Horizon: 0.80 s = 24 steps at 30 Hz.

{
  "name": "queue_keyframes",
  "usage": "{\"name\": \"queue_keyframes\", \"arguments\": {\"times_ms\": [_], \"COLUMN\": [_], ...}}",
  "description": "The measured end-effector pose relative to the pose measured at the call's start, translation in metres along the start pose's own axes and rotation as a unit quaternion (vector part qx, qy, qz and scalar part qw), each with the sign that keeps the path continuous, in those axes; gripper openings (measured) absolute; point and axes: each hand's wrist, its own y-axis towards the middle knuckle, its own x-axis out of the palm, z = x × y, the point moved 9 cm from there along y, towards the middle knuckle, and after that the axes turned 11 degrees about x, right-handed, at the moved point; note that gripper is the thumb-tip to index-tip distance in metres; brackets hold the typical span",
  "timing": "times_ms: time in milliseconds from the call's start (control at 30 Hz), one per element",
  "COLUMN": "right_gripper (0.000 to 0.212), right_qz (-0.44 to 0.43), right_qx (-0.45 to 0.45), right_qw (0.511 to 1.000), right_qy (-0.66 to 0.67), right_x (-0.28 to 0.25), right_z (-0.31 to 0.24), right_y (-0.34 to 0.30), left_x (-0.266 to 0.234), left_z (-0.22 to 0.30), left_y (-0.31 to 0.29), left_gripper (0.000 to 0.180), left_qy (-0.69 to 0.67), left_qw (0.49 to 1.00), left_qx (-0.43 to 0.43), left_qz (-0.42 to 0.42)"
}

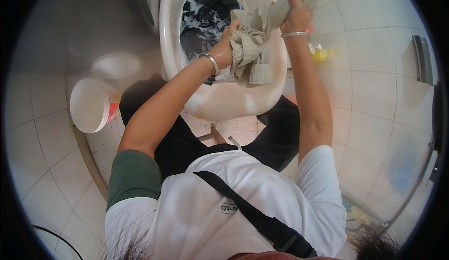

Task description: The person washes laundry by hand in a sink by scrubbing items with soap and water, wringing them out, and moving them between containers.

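Note:
A light khaki garment (252,45), bunched and twisted, stretches between my two hands over the right side of a white tub (224,102). My left hand (223,49) grips its lower, gathered end, which has an elastic-looking edge. Farther up and to the right, my right hand (295,16) is closed around the bundled upper part. Dark wet cloth (196,39) with white suds lies in the tub, to the left of the khaki garment. The garment hides part of the tub's inside and its right rim.
A white bucket (89,106) with a red label stands left of my knee, near a pale round lid-like thing (116,65). Something small and yellow (319,54) lies beside the tiled wall (369,63) on the right. A dark handle-like fixture (422,59) is on that wall.

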Motion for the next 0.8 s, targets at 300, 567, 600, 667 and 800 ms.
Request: {"name": "queue_keyframes", "arguments": {"times_ms": [300, 567, 600, 667, 800], "right_gripper": [0.019, 0.017, 0.016, 0.017, 0.022], "right_qz": [-0.001, -0.013, -0.025, -0.050, -0.099], "right_qx": [0.044, 0.083, 0.065, 0.005, -0.075], "right_qw": [0.999, 0.996, 0.997, 0.994, 0.985], "right_qy": [0.026, 0.001, -0.030, -0.095, -0.123], "right_x": [0.011, 0.037, 0.038, 0.045, 0.074], "right_z": [-0.024, -0.005, -0.007, -0.014, -0.030], "right_y": [-0.004, -0.029, -0.032, -0.037, -0.057], "left_x": [-0.014, 0.000, 0.003, 0.009, 0.034], "left_z": [0.031, -0.037, -0.039, -0.046, -0.049], "left_y": [-0.006, -0.026, -0.027, -0.036, -0.049], "left_gripper": [0.049, 0.040, 0.039, 0.041, 0.055], "left_qy": [-0.503, -0.441, -0.438, -0.427, -0.429], "left_qw": [0.845, 0.804, 0.806, 0.789, 0.787], "left_qx": [-0.130, -0.291, -0.293, -0.325, -0.400], "left_qz": [0.125, 0.274, 0.269, 0.299, 0.191]}}
